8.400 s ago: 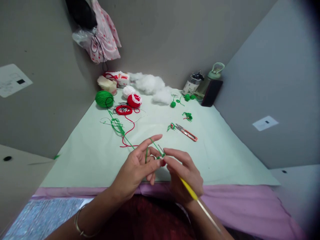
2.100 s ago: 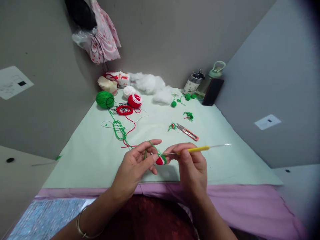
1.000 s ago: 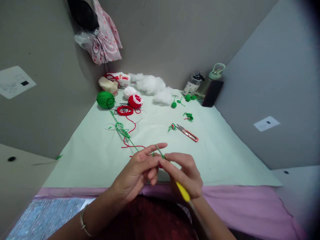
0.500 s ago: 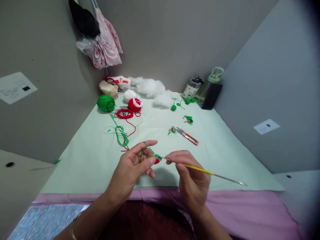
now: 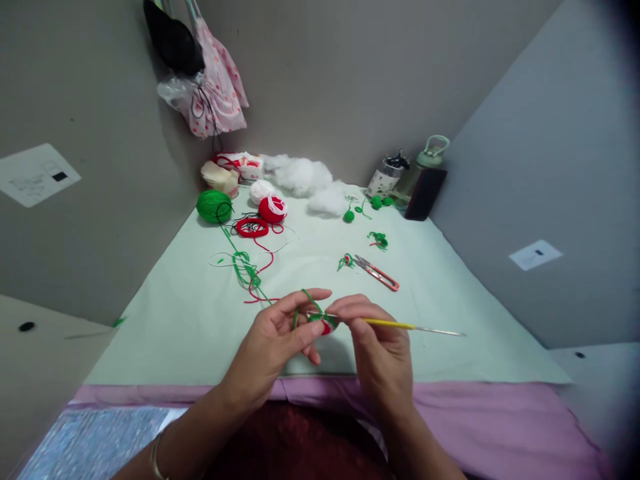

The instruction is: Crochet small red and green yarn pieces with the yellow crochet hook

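My left hand (image 5: 273, 340) pinches a small red and green crochet piece (image 5: 325, 325) between thumb and fingers, with green yarn (image 5: 250, 275) looped over its index finger. That strand runs back across the pale green mat (image 5: 440, 293) to a green yarn ball (image 5: 214, 205). My right hand (image 5: 381, 347) grips a yellow-handled crochet hook (image 5: 400, 325); its tip is at the piece and its shaft points right.
Red-handled snips (image 5: 379, 272) lie beyond my hands beside small green crochet bits (image 5: 378, 239). Red yarn ball (image 5: 272, 209), red yarn loop (image 5: 251, 227), white stuffing (image 5: 305, 177), two bottles (image 5: 387, 175) and a dark phone (image 5: 425, 193) stand at the back. A pink bag (image 5: 220, 93) hangs on the wall.
The hook has swung from pointing toward me to pointing right. My hands have stayed together over the near part of the mat, and the green strand has shifted slightly.
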Motion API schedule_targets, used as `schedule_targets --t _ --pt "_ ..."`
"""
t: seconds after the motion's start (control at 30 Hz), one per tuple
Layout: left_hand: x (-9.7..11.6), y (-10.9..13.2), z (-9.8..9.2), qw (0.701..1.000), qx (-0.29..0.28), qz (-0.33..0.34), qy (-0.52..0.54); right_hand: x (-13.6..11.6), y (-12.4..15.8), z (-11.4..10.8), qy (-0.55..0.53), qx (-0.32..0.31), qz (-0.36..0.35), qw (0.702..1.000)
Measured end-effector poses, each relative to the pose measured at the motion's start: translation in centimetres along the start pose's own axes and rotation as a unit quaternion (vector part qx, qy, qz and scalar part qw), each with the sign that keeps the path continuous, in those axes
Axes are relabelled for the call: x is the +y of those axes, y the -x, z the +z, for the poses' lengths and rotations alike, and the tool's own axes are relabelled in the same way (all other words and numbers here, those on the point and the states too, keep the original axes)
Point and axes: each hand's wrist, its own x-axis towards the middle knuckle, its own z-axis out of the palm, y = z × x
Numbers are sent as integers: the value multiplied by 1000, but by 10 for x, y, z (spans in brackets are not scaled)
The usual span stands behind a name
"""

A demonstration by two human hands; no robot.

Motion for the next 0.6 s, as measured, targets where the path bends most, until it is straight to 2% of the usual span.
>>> schedule_targets --t 0.13,0.23,0.4,0.5,0.6 --pt "0 0 3 999 13 -16 24 2 3 2 9 3 -13 1000" --pt "4 0 1 996 3 -60 61 -1 0 2 -41 30 15 999" --pt "7 -1 -8 978 -102 -137 119 -8 -12 -2 -119 60 145 980" --pt "3 0 -6 984 -87 -107 110 -7 -12 -3 -159 40 202 966" --pt "-2 2 1 997 -34 -45 50 -2 -6 -1 -124 20 162 979"
